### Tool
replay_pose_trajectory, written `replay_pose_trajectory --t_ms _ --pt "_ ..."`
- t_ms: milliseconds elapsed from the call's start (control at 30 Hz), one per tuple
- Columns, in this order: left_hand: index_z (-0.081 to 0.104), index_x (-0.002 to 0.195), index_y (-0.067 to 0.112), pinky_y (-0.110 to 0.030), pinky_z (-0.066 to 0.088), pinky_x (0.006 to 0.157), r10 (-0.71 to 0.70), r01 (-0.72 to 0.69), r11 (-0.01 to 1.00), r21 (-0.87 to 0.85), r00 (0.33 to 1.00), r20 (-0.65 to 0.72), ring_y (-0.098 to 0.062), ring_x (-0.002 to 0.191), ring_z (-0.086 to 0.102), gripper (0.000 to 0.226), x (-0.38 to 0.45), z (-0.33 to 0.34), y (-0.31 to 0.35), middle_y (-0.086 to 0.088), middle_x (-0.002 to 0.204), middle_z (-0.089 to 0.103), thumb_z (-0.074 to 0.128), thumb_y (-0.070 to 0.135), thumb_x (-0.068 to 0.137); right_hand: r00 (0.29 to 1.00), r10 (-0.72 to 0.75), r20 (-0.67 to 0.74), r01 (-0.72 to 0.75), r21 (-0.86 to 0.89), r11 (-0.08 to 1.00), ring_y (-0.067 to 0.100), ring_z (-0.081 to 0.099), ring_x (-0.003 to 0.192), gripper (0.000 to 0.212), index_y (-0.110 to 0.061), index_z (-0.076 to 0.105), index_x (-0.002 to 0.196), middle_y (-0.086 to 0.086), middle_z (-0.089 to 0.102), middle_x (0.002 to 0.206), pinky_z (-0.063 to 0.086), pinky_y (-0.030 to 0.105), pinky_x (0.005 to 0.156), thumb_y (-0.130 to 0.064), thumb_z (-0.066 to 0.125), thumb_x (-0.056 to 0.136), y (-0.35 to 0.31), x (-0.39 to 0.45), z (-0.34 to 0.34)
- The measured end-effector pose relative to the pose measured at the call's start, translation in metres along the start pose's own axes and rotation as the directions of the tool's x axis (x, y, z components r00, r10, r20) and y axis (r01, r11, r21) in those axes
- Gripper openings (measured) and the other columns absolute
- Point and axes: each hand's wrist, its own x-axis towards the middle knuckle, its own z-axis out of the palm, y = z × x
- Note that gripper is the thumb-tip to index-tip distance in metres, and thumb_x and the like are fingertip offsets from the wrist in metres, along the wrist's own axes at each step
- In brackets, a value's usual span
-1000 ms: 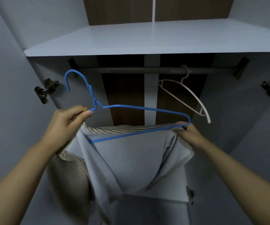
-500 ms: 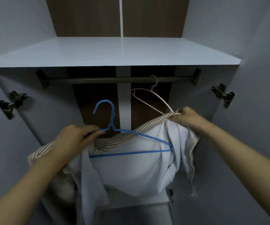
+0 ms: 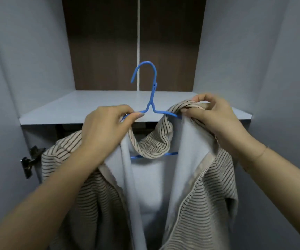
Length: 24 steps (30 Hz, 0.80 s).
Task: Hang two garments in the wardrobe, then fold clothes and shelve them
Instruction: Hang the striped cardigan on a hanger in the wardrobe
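Note:
A blue wire hanger (image 3: pixel 152 94) is held upright in front of the wardrobe shelf, its hook pointing up. A beige striped jacket (image 3: pixel 208 192) with a pale lining hangs from it, open at the front. My left hand (image 3: pixel 106 130) pinches the hanger's left shoulder wire together with the jacket's left side. My right hand (image 3: pixel 212 116) grips the bunched striped collar over the hanger's right shoulder. The hanger's bottom bar shows between the jacket's two fronts.
A pale wardrobe shelf (image 3: pixel 70 109) runs across behind the hands, with a dark wooden back panel (image 3: pixel 102 51) above it. Grey side walls close in left and right. A metal door hinge (image 3: pixel 29 159) sits on the left wall. The rail is hidden.
The view has tilted up, so the rail and the white hanger are out of sight. Both hands raised the hanger; my right hand pulled the collar over its right shoulder.

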Motion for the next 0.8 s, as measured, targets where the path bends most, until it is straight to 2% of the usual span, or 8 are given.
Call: replay_pose_trajectory --t_ms 67,133,233,300,400,533,600,800 --pt "0.070 0.082 0.035 -0.026 0.038 0.052 0.015 -0.017 0.999 -0.029 0.998 -0.060 -0.008 0.064 0.055 0.035 0.030 -0.014 0.001 0.014 0.061 0.061 0.054 0.066 0.084 0.986 -0.161 -0.031 0.161 -0.028 0.987 0.007 0.063 0.073 0.015 -0.021 0.070 0.085 -0.004 0.073 0.079 0.049 0.027 0.071 -0.025 0.081 0.076 -0.022 0.008 0.007" --pt "0.069 0.082 0.038 -0.026 0.037 0.053 0.033 -0.037 0.998 -0.059 0.996 -0.077 -0.004 0.069 0.058 0.033 0.058 -0.025 0.000 0.020 0.066 0.063 0.055 0.067 0.083 0.950 -0.312 -0.009 0.311 -0.064 0.948 0.002 0.063 0.082 0.010 -0.033 0.072 0.084 -0.008 0.071 0.087 0.047 0.016 0.073 -0.029 0.080 0.078 -0.036 0.021 0.014" --pt "0.070 0.079 0.043 -0.029 0.047 0.060 0.009 -0.013 0.988 -0.156 1.000 -0.025 0.001 0.076 0.062 0.029 0.089 -0.032 -0.007 0.028 0.073 0.066 0.056 0.068 0.081 0.884 -0.461 0.075 0.466 -0.199 0.862 0.001 0.055 0.100 0.019 -0.043 0.067 0.092 -0.006 0.056 0.105 0.039 0.008 0.081 -0.029 0.075 0.083 -0.046 0.049 0.016" --pt "0.071 0.077 0.042 -0.038 0.054 0.069 -0.003 0.008 0.979 -0.204 1.000 0.027 -0.001 0.077 0.065 0.025 0.102 -0.028 -0.013 0.025 0.075 0.069 0.059 0.064 0.082 0.878 -0.439 0.190 0.473 -0.198 0.859 0.003 0.057 0.099 0.015 -0.035 0.065 0.097 -0.005 0.060 0.106 0.041 0.017 0.085 -0.025 0.069 0.088 -0.044 0.068 0.013" --pt "0.072 0.076 0.041 -0.042 0.055 0.073 -0.018 0.028 0.977 -0.210 0.998 0.053 -0.001 0.076 0.065 0.025 0.117 -0.018 -0.024 0.024 0.073 0.069 0.061 0.063 0.081 0.859 -0.415 0.300 0.490 -0.247 0.836 0.008 0.060 0.083 0.011 -0.027 0.056 0.103 -0.008 0.065 0.091 0.049 0.034 0.075 -0.035 0.059 0.095 -0.030 0.093 0.020" --pt "0.072 0.077 0.038 -0.045 0.056 0.071 0.007 -0.004 0.970 -0.244 1.000 0.010 -0.008 0.073 0.066 0.026 0.163 -0.005 -0.036 0.016 0.072 0.069 0.062 0.062 0.081 0.715 -0.683 0.146 0.620 -0.582 0.526 -0.003 0.057 0.078 0.018 -0.040 0.047 0.102 -0.022 0.059 0.084 0.040 0.016 0.058 -0.056 0.047 0.094 -0.028 0.136 0.031" --pt "0.071 0.076 0.037 -0.043 0.057 0.070 0.014 -0.009 0.972 -0.236 1.000 0.018 -0.006 0.072 0.065 0.023 0.195 0.005 -0.041 0.016 0.072 0.069 0.064 0.057 0.083 0.668 -0.732 0.134 0.614 -0.654 0.441 -0.001 0.056 0.072 0.022 -0.037 0.048 0.104 -0.020 0.059 0.085 0.041 0.015 0.057 -0.057 0.044 0.094 -0.033 0.168 0.032" --pt "0.072 0.077 0.033 -0.039 0.056 0.069 -0.012 0.030 0.990 -0.141 0.992 0.128 -0.008 0.072 0.065 0.023 0.278 0.063 -0.079 0.010 0.072 0.069 0.064 0.053 0.085 0.683 -0.701 0.203 0.568 -0.751 0.336 0.007 0.055 0.070 0.026 -0.029 0.050 0.111 -0.011 0.060 0.095 0.040 0.018 0.055 -0.049 0.044 0.096 -0.002 0.273 0.044"
